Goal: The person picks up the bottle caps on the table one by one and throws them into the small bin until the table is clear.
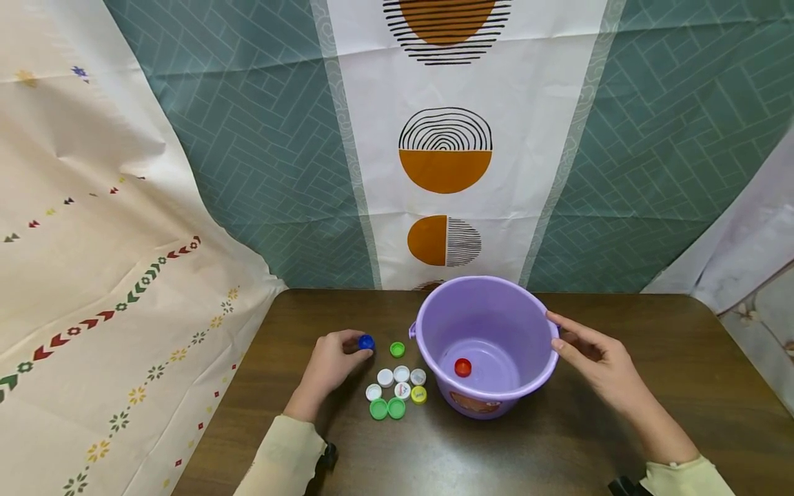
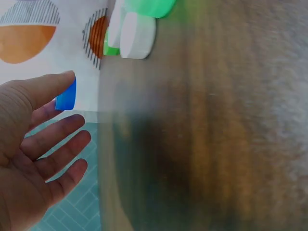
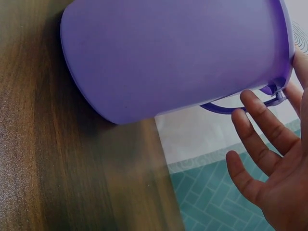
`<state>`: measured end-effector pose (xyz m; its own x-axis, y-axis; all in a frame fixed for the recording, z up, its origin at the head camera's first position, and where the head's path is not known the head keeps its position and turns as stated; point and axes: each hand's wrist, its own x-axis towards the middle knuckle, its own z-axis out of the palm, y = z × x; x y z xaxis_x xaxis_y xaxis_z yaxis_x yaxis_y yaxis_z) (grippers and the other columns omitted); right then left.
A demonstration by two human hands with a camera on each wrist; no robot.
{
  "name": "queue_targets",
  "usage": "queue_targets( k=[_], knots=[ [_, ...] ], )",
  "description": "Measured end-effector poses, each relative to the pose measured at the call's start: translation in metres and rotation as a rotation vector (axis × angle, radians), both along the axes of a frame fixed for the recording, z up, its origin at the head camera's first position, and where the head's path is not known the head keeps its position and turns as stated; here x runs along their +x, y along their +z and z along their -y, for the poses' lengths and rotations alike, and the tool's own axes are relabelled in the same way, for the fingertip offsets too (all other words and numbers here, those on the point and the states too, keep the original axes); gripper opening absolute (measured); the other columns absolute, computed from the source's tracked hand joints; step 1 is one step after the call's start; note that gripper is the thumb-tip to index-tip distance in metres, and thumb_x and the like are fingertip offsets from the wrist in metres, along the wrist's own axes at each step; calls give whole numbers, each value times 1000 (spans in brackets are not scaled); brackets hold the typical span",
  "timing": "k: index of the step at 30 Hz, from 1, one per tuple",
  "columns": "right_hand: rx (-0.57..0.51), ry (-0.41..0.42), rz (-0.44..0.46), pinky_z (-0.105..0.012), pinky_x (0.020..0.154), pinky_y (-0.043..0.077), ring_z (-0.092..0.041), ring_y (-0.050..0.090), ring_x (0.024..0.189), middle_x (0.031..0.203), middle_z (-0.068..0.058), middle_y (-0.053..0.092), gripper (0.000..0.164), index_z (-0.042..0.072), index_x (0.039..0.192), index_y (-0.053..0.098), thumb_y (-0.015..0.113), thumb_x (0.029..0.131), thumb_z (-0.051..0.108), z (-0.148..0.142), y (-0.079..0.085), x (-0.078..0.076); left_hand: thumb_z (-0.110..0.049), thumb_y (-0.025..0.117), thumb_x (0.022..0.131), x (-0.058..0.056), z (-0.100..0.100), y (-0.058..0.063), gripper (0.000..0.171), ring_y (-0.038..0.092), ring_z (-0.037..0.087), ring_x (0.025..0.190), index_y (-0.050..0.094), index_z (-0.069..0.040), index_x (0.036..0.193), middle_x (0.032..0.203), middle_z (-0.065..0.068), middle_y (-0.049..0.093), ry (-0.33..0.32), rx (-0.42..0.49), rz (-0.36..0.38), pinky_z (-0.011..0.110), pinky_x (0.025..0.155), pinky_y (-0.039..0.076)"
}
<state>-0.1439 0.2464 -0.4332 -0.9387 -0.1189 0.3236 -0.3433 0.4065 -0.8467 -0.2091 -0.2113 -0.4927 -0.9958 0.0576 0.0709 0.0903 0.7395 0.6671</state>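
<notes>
My left hand (image 1: 330,363) pinches a blue bottle cap (image 1: 367,342) between thumb and index finger. In the left wrist view, the other fingers spread loosely beneath the blue cap (image 2: 66,97). A purple bucket (image 1: 490,395) stands on the table, tilted slightly toward me, with a red bottle cap (image 1: 462,367) on its floor. At the bucket's right rim, my right hand (image 1: 600,358) holds on with thumb and index finger. Seen from the right wrist, the remaining fingers of the right hand (image 3: 274,144) extend beside the bucket's handle (image 3: 219,109).
Left of the bucket lie several white caps (image 1: 402,374), a yellow cap (image 1: 418,395), two green caps (image 1: 396,408) side by side, and a smaller green cap (image 1: 397,349) farther back. Patterned cloth (image 1: 446,89) hangs behind the brown table (image 1: 434,458).
</notes>
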Motion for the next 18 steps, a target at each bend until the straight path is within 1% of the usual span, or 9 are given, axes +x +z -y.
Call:
queue_targets(
  k=[6, 12, 16, 18],
  knots=[
    [3, -2, 2, -18, 72, 53, -13, 65, 87, 106, -8, 68, 47, 16, 133, 54, 64, 87, 10, 0, -1, 0, -35, 77, 76, -1, 1, 6, 35, 68, 13, 90, 68, -22, 107, 98, -5, 71, 14, 48, -60, 30, 74, 56],
    [9, -4, 8, -18, 73, 53, -12, 65, 88, 109, -9, 67, 47, 17, 133, 54, 64, 87, 10, 0, -1, 0, -35, 77, 75, -1, 1, 12, 34, 67, 19, 92, 69, -23, 106, 96, -5, 70, 34, 89, -109, 35, 76, 55],
    [14, -5, 8, -18, 73, 53, -12, 65, 89, 109, -7, 67, 47, 17, 133, 53, 64, 88, 10, 0, 0, -1, -38, 77, 75, -2, 1, 16, 34, 64, 17, 90, 69, -24, 105, 94, -6, 69, 55, 128, -130, 34, 75, 55],
    [14, -3, 7, -18, 73, 53, -12, 65, 89, 108, -7, 68, 47, 17, 133, 53, 64, 88, 10, 0, 0, -1, -39, 77, 74, -3, 0, 18, 34, 63, 15, 88, 69, -24, 103, 92, -6, 69, 65, 167, -142, 31, 74, 54]
  ],
)
